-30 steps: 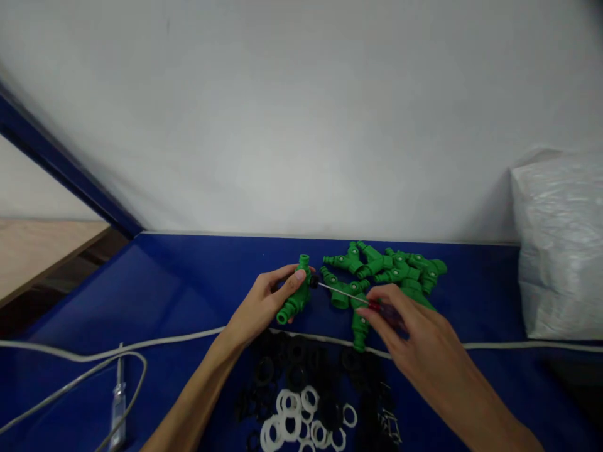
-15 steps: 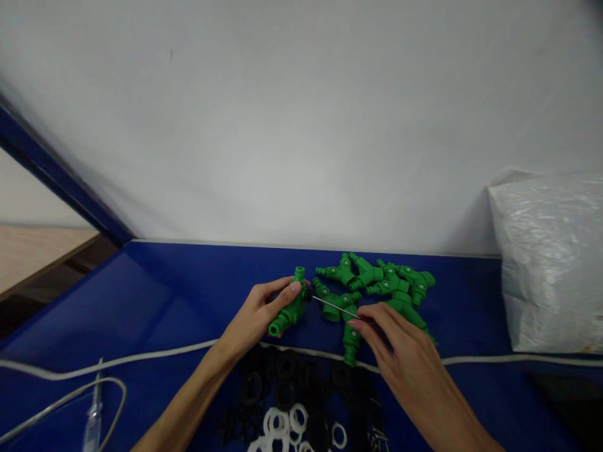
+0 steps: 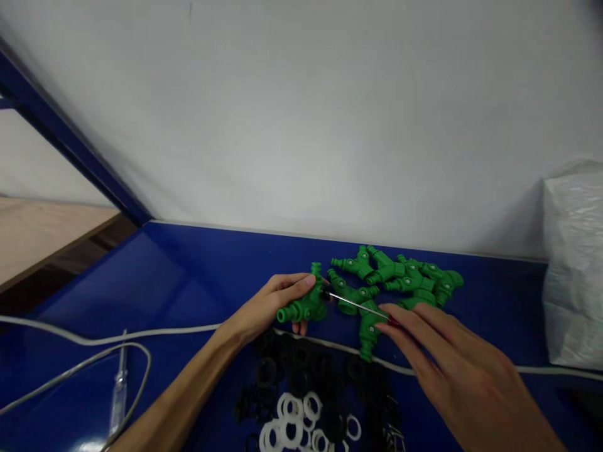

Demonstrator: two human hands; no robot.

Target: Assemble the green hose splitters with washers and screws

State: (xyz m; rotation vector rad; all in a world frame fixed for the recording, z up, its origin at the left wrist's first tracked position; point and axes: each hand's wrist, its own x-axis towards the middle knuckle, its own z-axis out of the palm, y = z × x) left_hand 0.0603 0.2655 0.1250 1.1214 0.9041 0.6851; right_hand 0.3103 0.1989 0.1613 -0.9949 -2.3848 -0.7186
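My left hand (image 3: 282, 298) is closed around a green Y-shaped hose connector (image 3: 308, 307), its thumb pressed on the upper part. A small black piece (image 3: 325, 292) sits at the connector's right side. My right hand (image 3: 438, 351) pinches the red handle of a screwdriver (image 3: 360, 307). The thin metal shaft points left, and its tip meets the black piece; whether it is inserted I cannot tell. Just right of the connector lie several more green Y connectors (image 3: 391, 273) in a loose pile, one of them (image 3: 369, 333) below the shaft.
White rings (image 3: 292, 430) and black rings (image 3: 301, 380) lie in front on the blue table (image 3: 198, 270). White cable (image 3: 183, 331) crosses the table behind them. A clear-handled screwdriver (image 3: 119, 389) lies at left. A plastic-wrapped package (image 3: 575, 270) stands at right.
The view has shifted, so things appear further right, except the package, which is more cut off. The connector in my left hand has turned slightly, and the screwdriver still meets the black piece.
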